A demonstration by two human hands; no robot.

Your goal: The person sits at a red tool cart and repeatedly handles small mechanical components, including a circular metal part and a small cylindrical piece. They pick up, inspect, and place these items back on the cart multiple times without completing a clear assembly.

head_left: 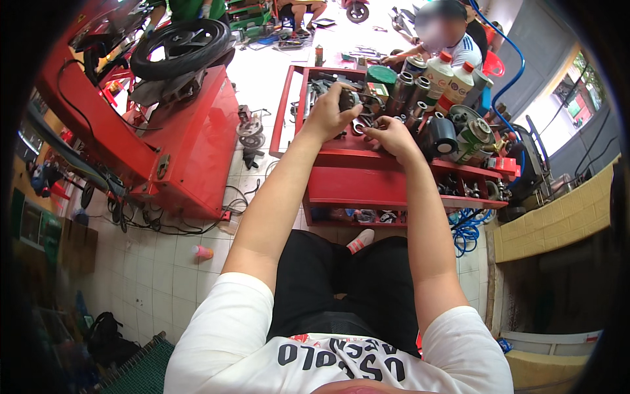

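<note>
l hand [329, 110] gripping dark metal part [346, 100], r hand [390, 136] fingers pinched on small part [360, 126], over red cart [354, 172] w/ bottles [443, 77] far right.

Glossy red painted metal tool cart [367, 177], dull grey metal part [346, 100] at its twelve o'clock, matt black rubber tyre [180, 46], white plastic bottles [446, 75]

The cart [354, 172] is bright red, like the big machine [197, 141] left of it, which carries a black tyre [180, 44]. On the cart stand silver cans [401, 92], white bottles [438, 73] with red caps, a dark green lid [381, 75] and a black drum [438, 136]; a blue hose [467, 231] coils beside it. The floor [167, 276] is white tile with a pink cup [203, 252] on it, the shorts [341, 282] are black, and the shirt [230, 341] is white with black lettering.
</note>
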